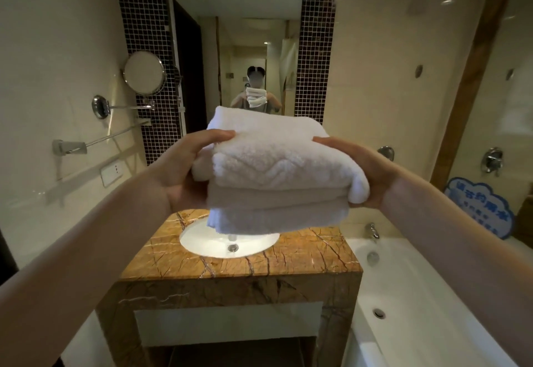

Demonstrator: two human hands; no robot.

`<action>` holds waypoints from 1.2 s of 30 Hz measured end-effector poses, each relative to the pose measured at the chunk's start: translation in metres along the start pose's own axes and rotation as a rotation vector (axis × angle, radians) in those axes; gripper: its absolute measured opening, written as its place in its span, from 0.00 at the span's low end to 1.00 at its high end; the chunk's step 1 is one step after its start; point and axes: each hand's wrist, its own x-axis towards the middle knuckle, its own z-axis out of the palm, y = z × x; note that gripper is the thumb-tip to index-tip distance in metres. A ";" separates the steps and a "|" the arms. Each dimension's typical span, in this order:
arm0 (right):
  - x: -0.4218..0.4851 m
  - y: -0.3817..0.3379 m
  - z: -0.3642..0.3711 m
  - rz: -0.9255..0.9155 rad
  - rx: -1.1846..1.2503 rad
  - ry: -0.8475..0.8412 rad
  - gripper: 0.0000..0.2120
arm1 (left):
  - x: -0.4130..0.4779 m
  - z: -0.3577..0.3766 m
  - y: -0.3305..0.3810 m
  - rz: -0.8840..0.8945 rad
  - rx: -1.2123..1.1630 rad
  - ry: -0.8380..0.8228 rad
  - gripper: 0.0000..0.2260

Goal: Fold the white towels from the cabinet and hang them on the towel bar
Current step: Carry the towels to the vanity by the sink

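Gripping from opposite ends, my left hand and right hand both clamp the stack of white towels, each with its thumb curled over the top layer and the palm cupping the side; the fingers go underneath, where I cannot see them. The stack, several folded layers thick, is held clear in the air between the two hands, above the sink set in the marble vanity and touching neither. Its long axis runs side to side, from one palm to the other. The towel bar is fixed to the left wall, up and to the left of the stack and well apart from it, and it runs along that wall away from me, so I judge the stack lies crosswise to it. My left hand is the nearer of the two to the bar; I judge the carry must swing leftward before any towel can be draped. The mirror faces me and the bathtub stands to the right, both away from that path
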 end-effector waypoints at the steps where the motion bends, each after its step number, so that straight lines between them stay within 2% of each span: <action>1: 0.009 -0.002 -0.002 -0.005 0.002 0.000 0.19 | 0.009 -0.007 0.004 0.001 0.007 -0.005 0.23; 3: 0.028 -0.004 -0.004 -0.014 0.002 0.008 0.19 | 0.026 -0.019 0.011 -0.001 0.013 -0.015 0.25; 10: 0.089 -0.014 -0.010 -0.009 0.035 0.098 0.18 | 0.084 -0.055 0.035 0.035 0.057 -0.062 0.13; 18: 0.148 -0.016 -0.030 0.031 0.066 0.111 0.18 | 0.146 -0.087 0.042 0.028 0.064 -0.062 0.12; 21: 0.171 -0.019 -0.042 0.046 0.041 0.131 0.21 | 0.169 -0.099 0.043 0.033 0.041 -0.037 0.15; 23: 0.187 -0.022 -0.049 0.045 0.025 0.122 0.22 | 0.185 -0.106 0.045 0.038 0.037 -0.025 0.17; 28: 0.230 -0.032 -0.073 0.028 0.030 0.070 0.20 | 0.224 -0.116 0.059 0.065 0.062 -0.052 0.11; 33: 0.278 -0.043 -0.104 0.010 -0.002 0.059 0.25 | 0.267 -0.125 0.073 0.074 0.082 -0.039 0.12; 36: 0.303 -0.050 -0.123 0.000 0.013 0.024 0.20 | 0.295 -0.131 0.079 0.084 0.084 -0.051 0.12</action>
